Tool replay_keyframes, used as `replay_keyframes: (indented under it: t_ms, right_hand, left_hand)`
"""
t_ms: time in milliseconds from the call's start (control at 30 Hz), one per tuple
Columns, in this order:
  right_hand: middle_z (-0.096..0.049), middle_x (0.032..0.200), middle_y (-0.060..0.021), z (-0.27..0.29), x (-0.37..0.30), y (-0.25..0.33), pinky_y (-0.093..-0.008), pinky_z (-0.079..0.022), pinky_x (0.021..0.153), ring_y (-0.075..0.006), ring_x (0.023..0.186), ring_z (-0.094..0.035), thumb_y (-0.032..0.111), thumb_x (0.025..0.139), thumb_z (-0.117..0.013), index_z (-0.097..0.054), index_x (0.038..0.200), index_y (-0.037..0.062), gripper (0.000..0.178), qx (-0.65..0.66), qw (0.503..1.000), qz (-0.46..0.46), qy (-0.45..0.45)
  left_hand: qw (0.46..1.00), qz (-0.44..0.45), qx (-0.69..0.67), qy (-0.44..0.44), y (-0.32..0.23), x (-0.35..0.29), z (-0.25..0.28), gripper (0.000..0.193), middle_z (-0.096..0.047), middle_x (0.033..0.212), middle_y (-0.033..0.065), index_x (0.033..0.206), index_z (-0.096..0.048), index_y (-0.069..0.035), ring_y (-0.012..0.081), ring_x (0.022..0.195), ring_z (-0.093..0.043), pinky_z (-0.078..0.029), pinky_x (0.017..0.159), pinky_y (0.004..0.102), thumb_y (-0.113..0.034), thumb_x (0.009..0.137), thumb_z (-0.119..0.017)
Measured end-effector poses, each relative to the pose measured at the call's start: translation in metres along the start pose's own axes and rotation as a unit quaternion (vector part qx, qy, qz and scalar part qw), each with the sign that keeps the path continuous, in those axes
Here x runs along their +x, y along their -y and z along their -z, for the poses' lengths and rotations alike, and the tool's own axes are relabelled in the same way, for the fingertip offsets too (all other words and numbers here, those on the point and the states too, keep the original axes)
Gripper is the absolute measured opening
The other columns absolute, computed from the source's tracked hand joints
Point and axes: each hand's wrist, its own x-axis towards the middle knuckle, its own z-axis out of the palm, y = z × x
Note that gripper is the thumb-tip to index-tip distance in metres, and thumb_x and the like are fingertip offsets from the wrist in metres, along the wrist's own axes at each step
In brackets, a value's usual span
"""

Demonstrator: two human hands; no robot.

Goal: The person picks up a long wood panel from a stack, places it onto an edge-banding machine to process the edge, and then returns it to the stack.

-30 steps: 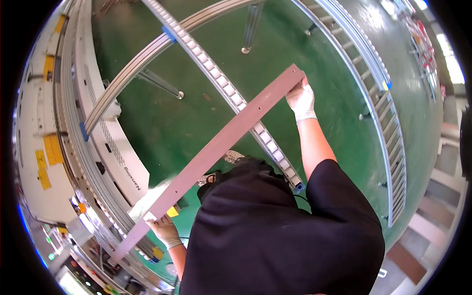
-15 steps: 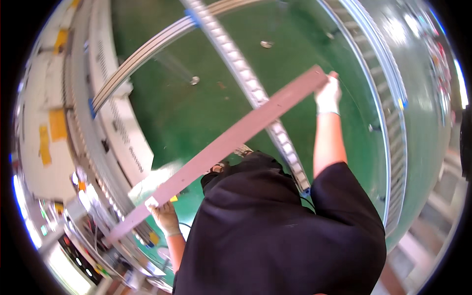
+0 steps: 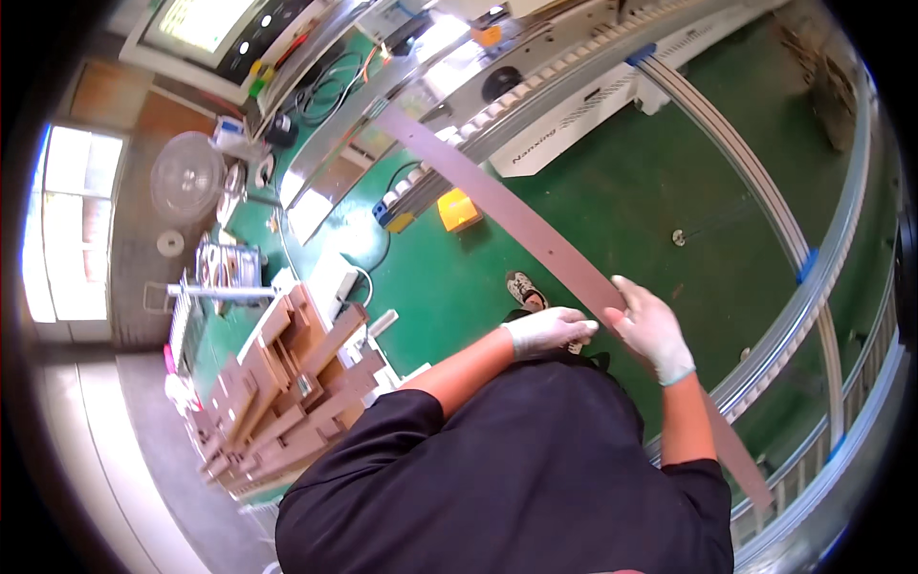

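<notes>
A long, narrow pinkish-brown board [image 3: 516,220] runs diagonally from the machine at upper left down to the rail at lower right. It has small holes along it. My right hand [image 3: 655,330], in a pale glove, is across the middle of the board, fingers toward its far edge and thumb on the near side; part of the grip is hidden. My left hand [image 3: 547,331], gloved too, lies beside the board's near edge with its fingers stretched out and nothing visible in them. Whether its fingertips touch the edge I cannot make out.
A curved-looking metal roller rail [image 3: 784,344] crosses at right. The machine frame [image 3: 574,67] spans the top, with a yellow box [image 3: 459,210] below it. Stacked brown boards [image 3: 277,402] stand at lower left. A clear-bladed fan [image 3: 188,177] and a screen [image 3: 196,24] are farther left.
My view has turned left, bringing the stacked boards and fan in. The board now slants the other way. My right hand has moved from the board's end to its middle; my left hand has come off it.
</notes>
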Motion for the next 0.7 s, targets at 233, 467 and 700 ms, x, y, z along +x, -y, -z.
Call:
replay_keyframes:
  t_ms: [233, 467, 700]
  right_hand:
    - [-0.069, 0.126, -0.0250, -0.035, 0.129, 0.046, -0.0470, -0.053, 0.099, -0.0416, 0.117, -0.066, 0.049, 0.097, -0.063, -0.061, 0.137, 0.0028, 0.061, 0.022, 0.997, 0.007, 0.073]
    - [-0.064, 0.089, -0.0295, -0.034, 0.162, 0.041, -0.0516, -0.050, 0.080, -0.0446, 0.089, -0.065, 0.045, 0.101, -0.061, -0.062, 0.086, -0.0055, 0.053, 0.068, 0.990, 0.008, 0.127]
    - [-0.065, 0.086, -0.0254, -0.020, 0.156, 0.025, -0.0455, -0.051, 0.076, -0.0421, 0.082, -0.064, 0.051, 0.102, -0.059, -0.065, 0.094, -0.0048, 0.057, 0.101, 0.981, -0.113, 0.122]
  left_hand:
    - [0.862, -0.135, -0.100, -0.478, 0.069, -0.050, 0.164, 0.026, -0.071, 0.107, 0.0037, 0.109, -0.071, -0.003, 0.0126, 0.099, -0.064, -0.053, 0.094, 0.0315, -0.028, 0.108, -0.062]
    - [0.723, -0.088, 0.090, -0.679, 0.062, -0.060, 0.326, 0.028, -0.072, 0.115, 0.0175, 0.119, -0.068, 0.002, 0.0291, 0.109, -0.068, -0.051, 0.099, 0.0366, -0.020, 0.106, -0.057]
    - [0.827, -0.094, 0.156, -0.532, 0.056, 0.037, 0.406, 0.038, -0.069, 0.116, 0.0222, 0.112, -0.065, 0.002, 0.0387, 0.107, -0.064, -0.051, 0.093, 0.0433, -0.034, 0.106, -0.055]
